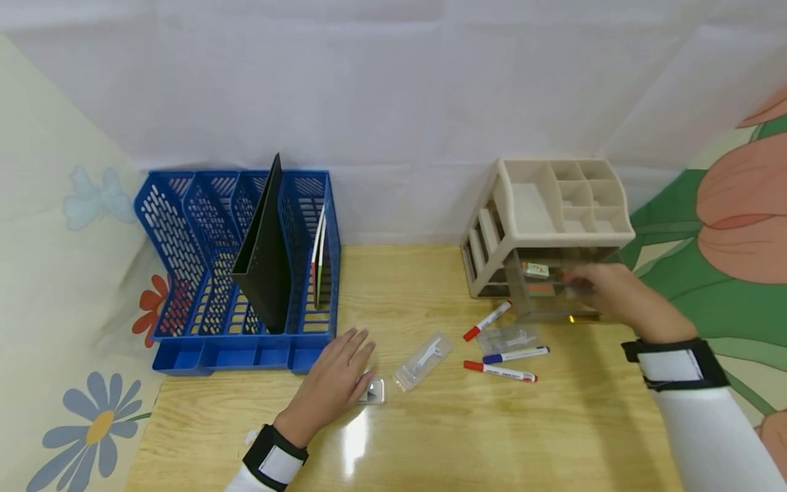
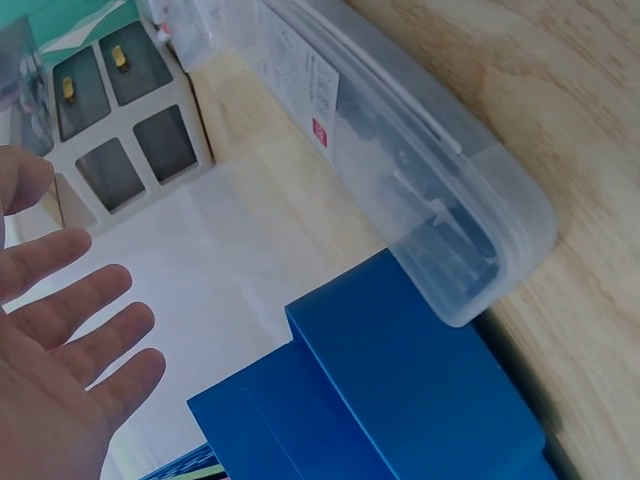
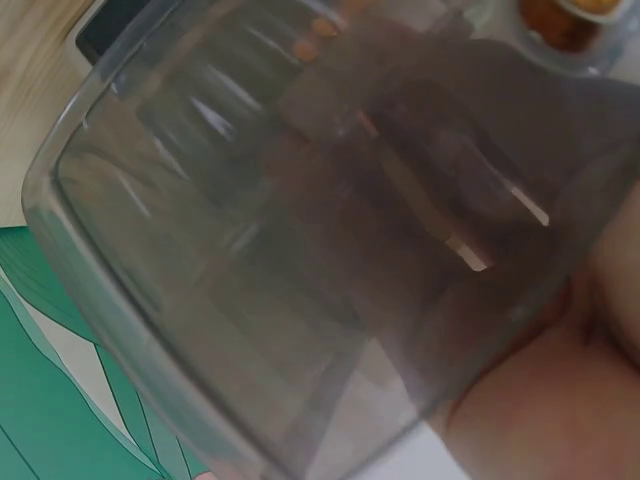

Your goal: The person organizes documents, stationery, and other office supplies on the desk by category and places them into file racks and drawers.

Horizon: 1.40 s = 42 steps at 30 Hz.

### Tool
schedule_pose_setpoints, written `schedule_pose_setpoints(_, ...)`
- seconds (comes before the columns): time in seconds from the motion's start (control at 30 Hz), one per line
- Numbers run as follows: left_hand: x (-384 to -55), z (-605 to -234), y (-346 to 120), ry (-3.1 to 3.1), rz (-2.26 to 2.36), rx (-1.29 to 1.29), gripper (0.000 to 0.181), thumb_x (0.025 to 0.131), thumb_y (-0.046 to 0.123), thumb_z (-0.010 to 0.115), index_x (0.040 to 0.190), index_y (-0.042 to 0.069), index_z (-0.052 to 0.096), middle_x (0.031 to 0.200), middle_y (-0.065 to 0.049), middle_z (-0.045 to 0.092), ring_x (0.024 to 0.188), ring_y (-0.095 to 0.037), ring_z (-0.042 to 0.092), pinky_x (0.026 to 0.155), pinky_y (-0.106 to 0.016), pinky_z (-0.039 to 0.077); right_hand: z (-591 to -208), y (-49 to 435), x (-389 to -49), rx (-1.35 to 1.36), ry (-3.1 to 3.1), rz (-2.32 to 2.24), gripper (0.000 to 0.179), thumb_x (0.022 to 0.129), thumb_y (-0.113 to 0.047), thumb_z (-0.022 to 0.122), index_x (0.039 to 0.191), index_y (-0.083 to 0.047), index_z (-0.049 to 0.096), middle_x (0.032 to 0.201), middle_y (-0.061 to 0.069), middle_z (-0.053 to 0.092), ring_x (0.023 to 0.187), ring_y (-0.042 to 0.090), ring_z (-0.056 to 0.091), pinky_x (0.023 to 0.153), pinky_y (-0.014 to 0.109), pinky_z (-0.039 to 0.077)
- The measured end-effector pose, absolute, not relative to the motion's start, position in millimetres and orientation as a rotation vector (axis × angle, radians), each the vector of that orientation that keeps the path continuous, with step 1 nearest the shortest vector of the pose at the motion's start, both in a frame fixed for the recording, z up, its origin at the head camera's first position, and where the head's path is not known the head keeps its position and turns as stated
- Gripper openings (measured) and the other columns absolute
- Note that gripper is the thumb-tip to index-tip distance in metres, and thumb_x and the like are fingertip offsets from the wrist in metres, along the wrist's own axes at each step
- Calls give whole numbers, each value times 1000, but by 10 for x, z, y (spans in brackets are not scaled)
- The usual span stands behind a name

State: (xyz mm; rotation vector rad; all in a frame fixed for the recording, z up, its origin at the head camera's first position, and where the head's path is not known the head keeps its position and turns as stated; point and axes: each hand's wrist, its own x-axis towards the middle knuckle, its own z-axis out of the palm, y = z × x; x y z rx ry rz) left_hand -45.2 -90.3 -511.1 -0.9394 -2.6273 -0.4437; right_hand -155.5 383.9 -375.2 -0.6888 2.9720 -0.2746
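My left hand [image 1: 332, 379] hovers low by the front right corner of the blue file rack [image 1: 246, 345], its fingers extended. It partly covers a small clear plastic case [image 1: 376, 391] on the table. In the left wrist view the fingers [image 2: 75, 295] are spread, with nothing between them. My right hand [image 1: 605, 290] reaches into the pulled-out, see-through drawer [image 1: 547, 317] of a beige desk organizer [image 1: 531, 205]. Its fingertips are blurred, and I cannot tell whether they hold anything. A small patterned box [image 1: 535, 270] and an orange piece [image 1: 541, 290] lie in the drawer.
Between the hands lie a clear case with a white item [image 1: 423, 361], two red-capped markers [image 1: 501, 372] [image 1: 488, 321], a blue-capped marker [image 1: 516, 354] and another clear case [image 1: 507, 337]. A black folder [image 1: 267, 266] and thin booklets [image 1: 319, 260] stand in the rack.
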Motion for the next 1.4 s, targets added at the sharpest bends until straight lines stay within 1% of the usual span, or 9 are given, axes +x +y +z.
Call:
schedule_pose_setpoints(0.27,-430,-5161,-903,-2606,-435,-982,47,90,30,63,129,4,60,135,-19,58,129,-37,48,103,-52,45,-3782,3845,-1587,-628,2935,-255,26,76,4,73,101,5,70,92,24,72,85,42,65,73,57,55)
schedule_pose_setpoints(0.4,-426,-5181,-911,-2607,-438,-981,49,89,30,64,130,4,59,135,-20,58,128,-38,48,102,-53,45,-3721,3845,-1532,-539,2907,-275,29,84,-1,69,113,4,67,102,29,69,93,47,62,74,60,52)
schedule_pose_setpoints(0.53,-431,-5192,-929,-2618,-423,-974,53,87,29,66,133,4,56,138,-21,56,129,-37,47,103,-53,44,-3653,3801,-1373,-470,3017,-330,26,93,-7,59,117,1,66,110,30,65,92,41,61,66,53,50)
schedule_pose_setpoints(0.73,-438,-5204,-969,-2611,-344,-1032,63,90,37,61,142,5,46,145,-21,49,134,-37,41,106,-53,41,-3678,3661,-1061,-476,3424,-588,24,91,0,58,113,4,65,103,23,60,88,35,56,64,52,45)
schedule_pose_setpoints(0.93,-447,-5224,-1000,-2572,-324,-1070,69,90,39,60,147,5,41,148,-21,46,136,-38,39,105,-55,42,-3817,3548,-827,-327,3702,-932,19,86,2,55,101,10,64,92,26,56,77,22,50,68,23,38)
schedule_pose_setpoints(1.07,-446,-5257,-1033,-2552,-351,-1072,70,90,39,59,148,5,40,148,-22,45,137,-38,37,105,-56,41,-3972,3544,-738,-176,3775,-1089,18,85,3,51,95,13,61,89,28,53,74,14,45,67,18,34)
schedule_pose_setpoints(1.13,-445,-5273,-1043,-2542,-361,-1077,70,90,39,58,148,5,39,148,-22,45,137,-39,37,106,-56,40,-4050,3546,-715,-108,3795,-1154,16,84,5,52,93,13,61,86,21,54,75,12,45,68,14,34)
schedule_pose_setpoints(1.3,-441,-5271,-1048,-2536,-359,-1095,69,91,39,57,148,5,39,149,-22,44,138,-39,35,109,-55,38,-4214,3523,-649,291,3716,-1342,14,83,5,55,94,13,59,88,-17,46,79,2,47,69,4,38)
schedule_pose_setpoints(1.4,-440,-5275,-1050,-2529,-356,-1102,68,91,39,55,148,5,39,148,-23,44,138,-39,36,109,-55,38,-4282,3494,-600,683,3504,-1393,16,89,-8,60,98,4,57,88,-19,46,78,-3,48,66,5,39)
